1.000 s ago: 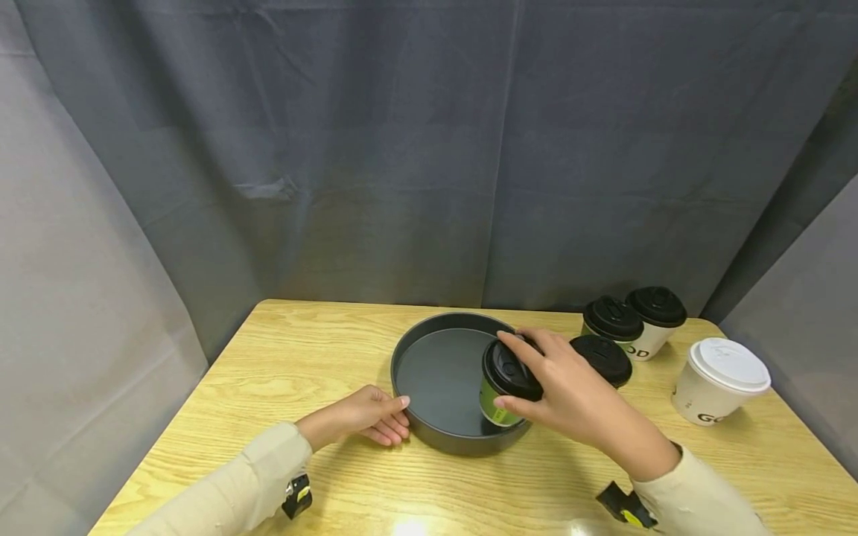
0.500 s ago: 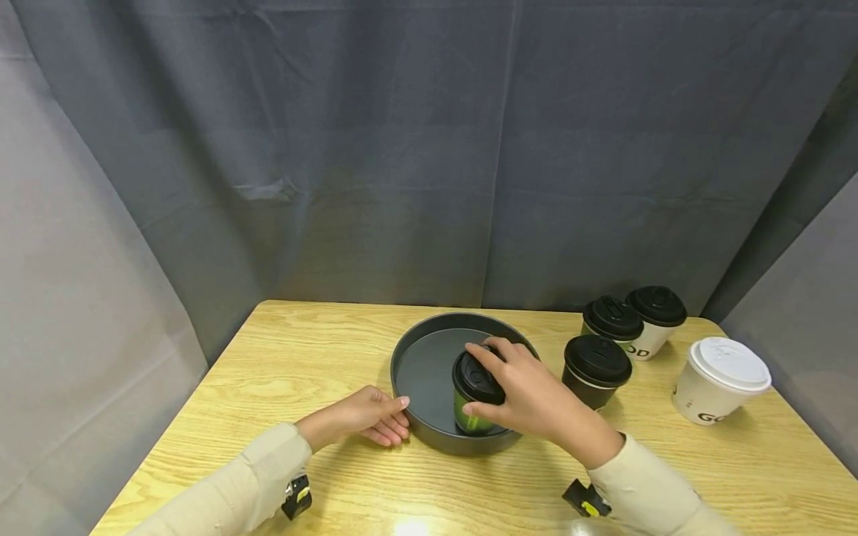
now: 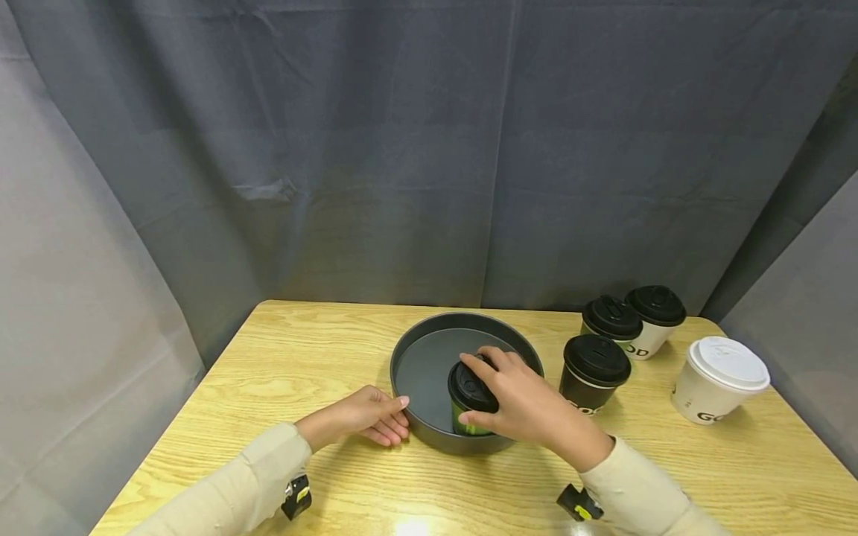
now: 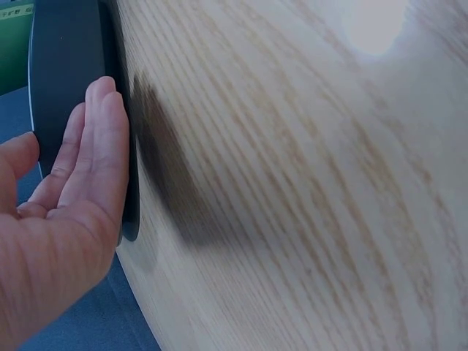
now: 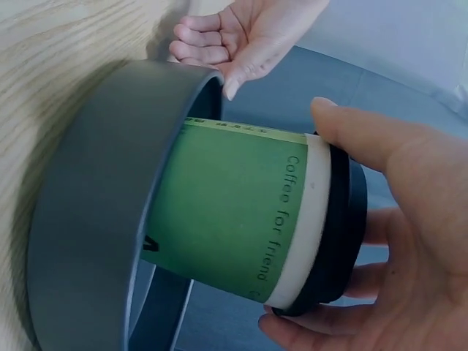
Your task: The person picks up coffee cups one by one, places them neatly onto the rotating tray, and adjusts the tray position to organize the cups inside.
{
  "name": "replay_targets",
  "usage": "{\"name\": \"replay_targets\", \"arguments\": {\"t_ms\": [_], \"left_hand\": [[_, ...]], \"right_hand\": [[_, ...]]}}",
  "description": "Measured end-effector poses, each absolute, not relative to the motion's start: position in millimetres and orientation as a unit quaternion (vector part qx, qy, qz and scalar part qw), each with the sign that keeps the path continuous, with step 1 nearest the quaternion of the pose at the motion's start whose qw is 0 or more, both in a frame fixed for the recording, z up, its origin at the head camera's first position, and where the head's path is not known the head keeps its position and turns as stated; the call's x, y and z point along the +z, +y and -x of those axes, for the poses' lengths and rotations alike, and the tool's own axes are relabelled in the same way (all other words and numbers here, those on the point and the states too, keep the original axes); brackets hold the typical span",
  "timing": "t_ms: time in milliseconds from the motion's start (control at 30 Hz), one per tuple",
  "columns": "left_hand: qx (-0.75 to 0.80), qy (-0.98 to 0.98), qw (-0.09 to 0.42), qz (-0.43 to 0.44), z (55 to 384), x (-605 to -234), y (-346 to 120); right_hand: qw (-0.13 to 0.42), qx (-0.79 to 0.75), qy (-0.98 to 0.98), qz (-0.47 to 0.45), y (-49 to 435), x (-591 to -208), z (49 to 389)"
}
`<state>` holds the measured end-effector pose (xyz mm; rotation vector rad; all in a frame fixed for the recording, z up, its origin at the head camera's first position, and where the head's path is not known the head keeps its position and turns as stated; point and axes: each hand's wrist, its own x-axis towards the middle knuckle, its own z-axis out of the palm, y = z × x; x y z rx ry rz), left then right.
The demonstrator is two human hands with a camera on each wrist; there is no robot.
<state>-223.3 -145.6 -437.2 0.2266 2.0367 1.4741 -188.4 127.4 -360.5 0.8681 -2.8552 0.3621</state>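
Note:
My right hand (image 3: pixel 526 402) grips a green paper coffee cup (image 5: pixel 234 212) by its black lid (image 3: pixel 471 387), thumb on one side and fingers round the other. The cup stands inside a round dark grey pan (image 3: pixel 429 372), near the front of its wall; whether its base touches the floor of the pan is hidden. At the pan's left side is my left hand (image 3: pixel 372 417). In the left wrist view its nearly straight fingers (image 4: pixel 102 146) lie along the outer wall, and the thumb is at the rim.
Right of the pan stand a black cup (image 3: pixel 593 368), a black-lidded cup with some green (image 3: pixel 611 318), a white cup with black lid (image 3: pixel 657 316) and a white-lidded cup (image 3: pixel 720 380). The wooden table (image 3: pixel 322 335) ends at a grey curtain (image 3: pixel 375 186).
My right hand has carried the green coffee cup left within the pan and slightly down, uncovering more of the black cup behind the wrist. The left hand and the pan have stayed put.

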Motion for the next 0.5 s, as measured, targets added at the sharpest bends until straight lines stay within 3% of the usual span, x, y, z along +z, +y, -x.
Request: {"name": "replay_targets", "arguments": {"t_ms": [500], "left_hand": [[0.553,0.77,0.304,-0.092,225.1,-435.8,-149.3]], "right_hand": [[0.074,0.105,-0.946,-0.297,120.6,-362.2,189.0]]}}
